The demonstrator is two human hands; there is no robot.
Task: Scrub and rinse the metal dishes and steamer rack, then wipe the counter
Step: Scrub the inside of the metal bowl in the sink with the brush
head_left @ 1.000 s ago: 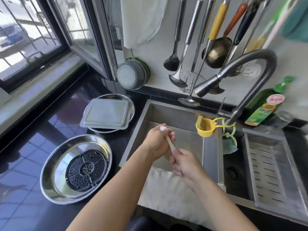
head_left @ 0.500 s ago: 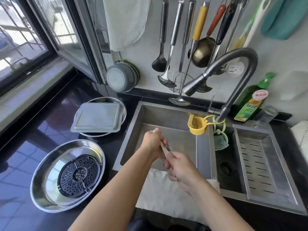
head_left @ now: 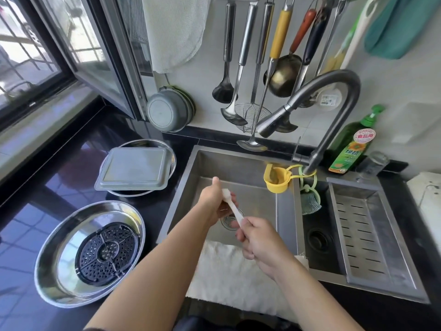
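Note:
Over the sink [head_left: 238, 168] my left hand [head_left: 212, 201] and right hand [head_left: 260, 237] hold a small white brush [head_left: 232, 206] between them. The right hand grips its lower handle and the left hand's fingers curl around its upper end. On the dark counter [head_left: 59, 168] to the left lies a round metal dish [head_left: 55, 266] with a black perforated steamer rack [head_left: 107, 252] inside. Behind it a second round metal dish [head_left: 173, 156] sits under a grey square tray [head_left: 136, 168].
A white cloth [head_left: 229, 278] drapes over the sink's front edge. The faucet [head_left: 334, 87] arches above a yellow cup [head_left: 278, 179]. A slotted drain tray [head_left: 365, 230] fills the right basin, with a green soap bottle [head_left: 350, 146] behind. Ladles [head_left: 241, 68] hang on the wall.
Both hands stay over the sink with the brush, shifting only slightly. The brush's white upper end shows more above my left hand. The view has tilted a little.

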